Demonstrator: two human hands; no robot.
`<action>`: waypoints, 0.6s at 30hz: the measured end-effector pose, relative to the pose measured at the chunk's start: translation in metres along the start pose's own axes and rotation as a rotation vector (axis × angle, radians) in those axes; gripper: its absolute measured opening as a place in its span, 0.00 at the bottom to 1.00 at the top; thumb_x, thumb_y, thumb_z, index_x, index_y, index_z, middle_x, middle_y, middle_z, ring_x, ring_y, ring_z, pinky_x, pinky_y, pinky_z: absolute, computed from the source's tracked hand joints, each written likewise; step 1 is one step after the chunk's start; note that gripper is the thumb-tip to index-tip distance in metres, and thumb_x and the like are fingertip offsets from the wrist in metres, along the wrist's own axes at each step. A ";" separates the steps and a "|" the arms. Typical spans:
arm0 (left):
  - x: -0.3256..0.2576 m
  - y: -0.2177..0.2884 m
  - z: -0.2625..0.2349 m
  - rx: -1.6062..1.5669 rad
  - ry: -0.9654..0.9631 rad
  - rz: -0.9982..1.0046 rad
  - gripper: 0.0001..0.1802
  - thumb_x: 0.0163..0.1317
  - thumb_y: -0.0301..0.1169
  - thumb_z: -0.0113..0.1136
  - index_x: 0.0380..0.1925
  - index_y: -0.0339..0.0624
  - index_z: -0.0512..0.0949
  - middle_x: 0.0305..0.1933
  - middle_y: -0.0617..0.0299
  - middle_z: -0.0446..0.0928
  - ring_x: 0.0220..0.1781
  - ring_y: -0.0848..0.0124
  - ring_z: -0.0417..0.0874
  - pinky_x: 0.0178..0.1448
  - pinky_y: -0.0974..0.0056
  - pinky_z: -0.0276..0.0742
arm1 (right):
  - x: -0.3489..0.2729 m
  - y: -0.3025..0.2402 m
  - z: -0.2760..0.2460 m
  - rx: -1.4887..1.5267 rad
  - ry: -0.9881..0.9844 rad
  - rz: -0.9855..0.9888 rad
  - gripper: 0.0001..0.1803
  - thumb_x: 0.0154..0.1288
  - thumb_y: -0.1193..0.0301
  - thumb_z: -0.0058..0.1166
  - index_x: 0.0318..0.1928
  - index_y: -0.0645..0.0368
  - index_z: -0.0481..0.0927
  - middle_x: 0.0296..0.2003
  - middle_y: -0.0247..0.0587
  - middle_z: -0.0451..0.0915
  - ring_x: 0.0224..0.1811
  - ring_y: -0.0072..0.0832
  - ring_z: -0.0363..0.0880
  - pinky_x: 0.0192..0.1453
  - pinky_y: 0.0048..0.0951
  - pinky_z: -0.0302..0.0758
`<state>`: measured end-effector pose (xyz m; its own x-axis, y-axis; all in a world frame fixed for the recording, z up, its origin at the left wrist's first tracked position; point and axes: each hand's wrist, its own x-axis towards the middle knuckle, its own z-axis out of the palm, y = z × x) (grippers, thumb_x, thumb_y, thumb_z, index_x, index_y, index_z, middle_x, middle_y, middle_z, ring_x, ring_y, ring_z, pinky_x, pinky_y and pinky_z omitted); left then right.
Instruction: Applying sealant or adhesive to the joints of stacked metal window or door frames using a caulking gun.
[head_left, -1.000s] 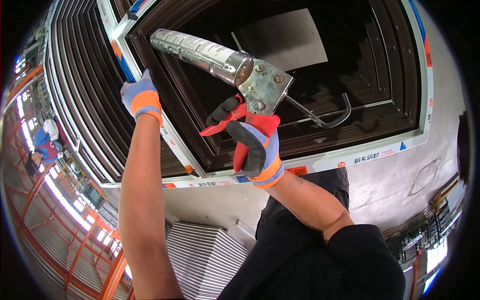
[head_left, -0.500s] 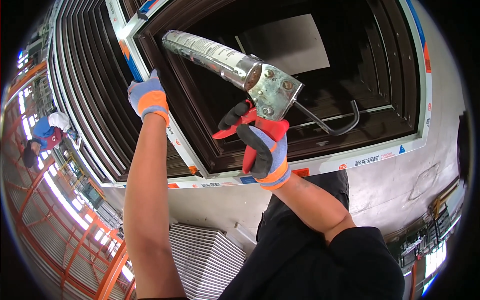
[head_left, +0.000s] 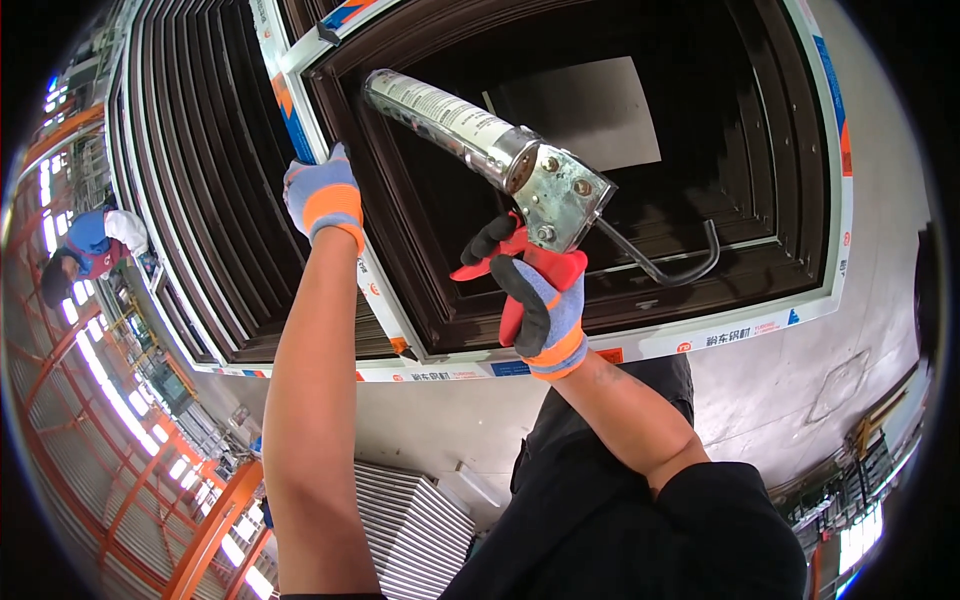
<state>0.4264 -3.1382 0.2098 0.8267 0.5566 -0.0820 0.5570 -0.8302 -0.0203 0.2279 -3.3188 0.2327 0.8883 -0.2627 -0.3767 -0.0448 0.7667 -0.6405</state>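
Note:
A caulking gun with a silver barrel and a worn metal body is in my right hand, gloved in blue, black and orange. My fingers wrap round its red handle and trigger. The barrel slants up and left over the dark brown window frame; its far tip meets the shadowed inner corner, and whether it touches cannot be made out. My left hand, in a matching glove, is closed on the frame's white-taped divider bar, its fingertips partly hidden. The gun's hooked rod sticks out to the right.
More dark frames lie stacked on the left. A grey panel shows through the opening. Below are ribbed metal profiles on the floor. Another person is at the far left, near orange metalwork.
The frames, both hands and the gun sit a little further right and lower in the picture at the left side, as the view shifts. Both grips look the same.

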 end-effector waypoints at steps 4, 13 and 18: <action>0.003 -0.004 0.003 0.053 0.054 0.016 0.39 0.55 0.59 0.70 0.50 0.33 0.78 0.49 0.47 0.85 0.51 0.53 0.88 0.56 0.55 0.82 | 0.000 -0.010 0.002 -0.089 -0.018 -0.030 0.09 0.64 0.80 0.56 0.43 0.74 0.83 0.40 0.47 0.83 0.41 0.30 0.83 0.48 0.34 0.84; -0.010 0.004 -0.013 -0.044 0.003 0.010 0.24 0.61 0.52 0.66 0.40 0.41 0.82 0.41 0.52 0.87 0.45 0.54 0.90 0.51 0.53 0.84 | 0.003 -0.029 0.002 -0.328 -0.095 -0.072 0.08 0.66 0.80 0.54 0.41 0.73 0.81 0.36 0.45 0.83 0.37 0.31 0.82 0.47 0.33 0.83; -0.007 0.007 -0.013 -0.024 -0.051 -0.005 0.28 0.60 0.55 0.67 0.43 0.40 0.82 0.45 0.51 0.87 0.48 0.54 0.89 0.53 0.53 0.83 | 0.001 -0.035 -0.001 -0.350 -0.106 -0.019 0.08 0.66 0.79 0.50 0.41 0.70 0.79 0.37 0.50 0.84 0.40 0.37 0.84 0.50 0.34 0.77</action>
<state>0.4254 -3.1479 0.2228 0.8191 0.5580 -0.1329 0.5633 -0.8263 0.0026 0.2294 -3.3468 0.2542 0.9323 -0.1987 -0.3022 -0.1649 0.5101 -0.8441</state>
